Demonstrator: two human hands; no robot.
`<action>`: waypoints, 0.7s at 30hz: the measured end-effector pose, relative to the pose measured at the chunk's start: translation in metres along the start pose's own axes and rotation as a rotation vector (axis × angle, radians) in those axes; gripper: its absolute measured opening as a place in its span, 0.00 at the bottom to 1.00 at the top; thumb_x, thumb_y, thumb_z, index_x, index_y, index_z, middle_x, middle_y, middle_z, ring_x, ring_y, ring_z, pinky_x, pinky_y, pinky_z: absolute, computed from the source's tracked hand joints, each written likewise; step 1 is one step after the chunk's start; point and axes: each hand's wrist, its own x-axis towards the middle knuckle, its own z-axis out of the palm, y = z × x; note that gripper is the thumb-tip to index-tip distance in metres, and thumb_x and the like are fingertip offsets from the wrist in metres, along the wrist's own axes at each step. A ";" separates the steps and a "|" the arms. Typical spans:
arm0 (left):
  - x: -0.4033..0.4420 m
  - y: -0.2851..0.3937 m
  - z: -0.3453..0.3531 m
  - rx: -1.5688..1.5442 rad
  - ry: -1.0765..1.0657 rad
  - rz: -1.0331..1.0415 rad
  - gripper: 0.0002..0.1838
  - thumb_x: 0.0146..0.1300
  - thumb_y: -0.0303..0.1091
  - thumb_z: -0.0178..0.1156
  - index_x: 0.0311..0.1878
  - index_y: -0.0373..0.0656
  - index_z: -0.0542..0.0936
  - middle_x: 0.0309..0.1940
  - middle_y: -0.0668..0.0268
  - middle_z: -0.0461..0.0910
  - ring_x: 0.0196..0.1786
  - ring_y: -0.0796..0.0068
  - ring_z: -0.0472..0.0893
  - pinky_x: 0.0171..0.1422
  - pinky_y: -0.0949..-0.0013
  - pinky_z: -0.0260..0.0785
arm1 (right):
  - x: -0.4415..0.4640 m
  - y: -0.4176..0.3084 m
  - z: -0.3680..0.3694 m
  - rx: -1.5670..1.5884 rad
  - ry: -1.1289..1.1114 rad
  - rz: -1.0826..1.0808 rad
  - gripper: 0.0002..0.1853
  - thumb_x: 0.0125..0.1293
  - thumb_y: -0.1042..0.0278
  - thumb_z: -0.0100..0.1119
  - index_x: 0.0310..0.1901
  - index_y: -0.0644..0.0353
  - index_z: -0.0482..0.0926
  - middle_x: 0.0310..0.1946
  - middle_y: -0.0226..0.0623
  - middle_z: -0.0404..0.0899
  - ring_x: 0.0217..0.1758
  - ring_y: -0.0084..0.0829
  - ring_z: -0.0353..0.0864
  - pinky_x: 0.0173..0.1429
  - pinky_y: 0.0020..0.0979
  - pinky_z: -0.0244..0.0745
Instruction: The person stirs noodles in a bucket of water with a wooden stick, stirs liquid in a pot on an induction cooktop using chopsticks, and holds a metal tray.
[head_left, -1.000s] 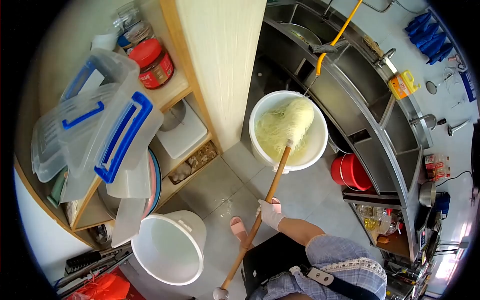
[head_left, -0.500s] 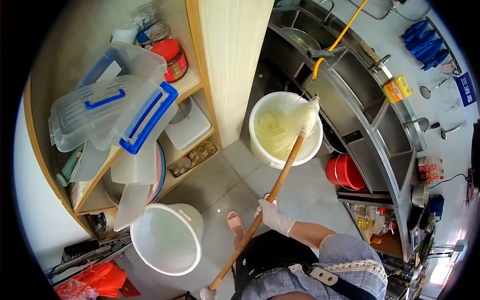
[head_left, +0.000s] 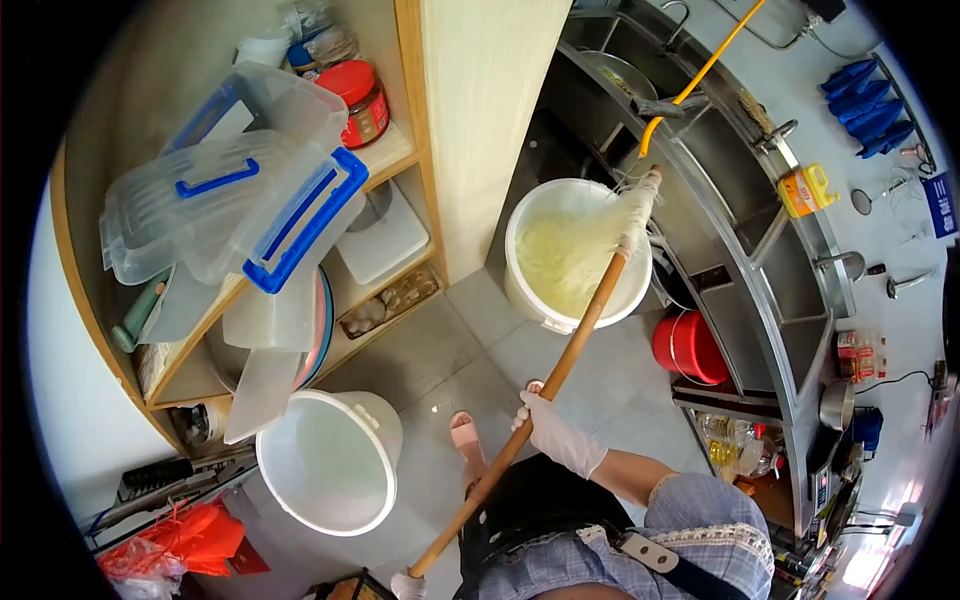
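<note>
A long wooden pole slants up to the right across the head view. Pale, stringy strands hang from its upper end into a white bucket holding more yellowish strands. My right hand, in a whitish glove, is wrapped round the middle of the pole. My left hand, also gloved, grips the pole's lower end at the bottom edge of the view. Above the bucket, a yellow hose hangs down, its end close to the pole's tip.
A second white bucket with cloudy liquid stands on the floor at the lower left. Shelves with plastic boxes rise at the left. Steel sinks line the right, beside a red bucket. Red bags lie at lower left.
The pole's upper end has moved up and right, toward the bucket's sink-side rim. The bulky bundle of strands on it now hangs thinner into the bucket. Both hands have kept their hold.
</note>
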 end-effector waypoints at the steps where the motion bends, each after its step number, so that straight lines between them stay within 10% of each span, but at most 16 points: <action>1: -0.001 0.000 -0.004 0.015 0.047 0.015 0.10 0.44 0.38 0.60 0.27 0.43 0.79 0.20 0.54 0.77 0.29 0.53 0.78 0.32 0.61 0.69 | -0.004 -0.002 0.002 0.021 -0.010 0.013 0.07 0.61 0.67 0.50 0.29 0.56 0.64 0.11 0.31 0.63 0.13 0.30 0.63 0.23 0.34 0.64; 11: -0.008 -0.021 -0.030 -0.044 0.257 -0.020 0.08 0.42 0.36 0.62 0.26 0.44 0.79 0.20 0.57 0.77 0.27 0.54 0.78 0.31 0.61 0.70 | 0.015 0.003 0.010 0.046 -0.033 0.154 0.08 0.62 0.66 0.50 0.29 0.53 0.63 0.13 0.31 0.61 0.15 0.31 0.61 0.25 0.36 0.64; 17: -0.021 0.050 -0.166 0.042 0.647 0.062 0.03 0.36 0.22 0.51 0.18 0.35 0.69 0.15 0.53 0.69 0.19 0.51 0.66 0.27 0.59 0.62 | 0.029 -0.030 0.055 0.270 -0.308 0.239 0.13 0.58 0.62 0.57 0.26 0.56 0.63 0.16 0.33 0.62 0.19 0.33 0.63 0.29 0.36 0.66; 21: -0.030 0.103 -0.248 0.304 0.916 0.315 0.07 0.40 0.22 0.53 0.16 0.38 0.65 0.17 0.57 0.66 0.22 0.54 0.67 0.25 0.58 0.59 | 0.024 -0.084 0.046 0.037 -0.371 0.359 0.22 0.57 0.56 0.59 0.44 0.66 0.70 0.36 0.43 0.74 0.42 0.39 0.75 0.47 0.42 0.72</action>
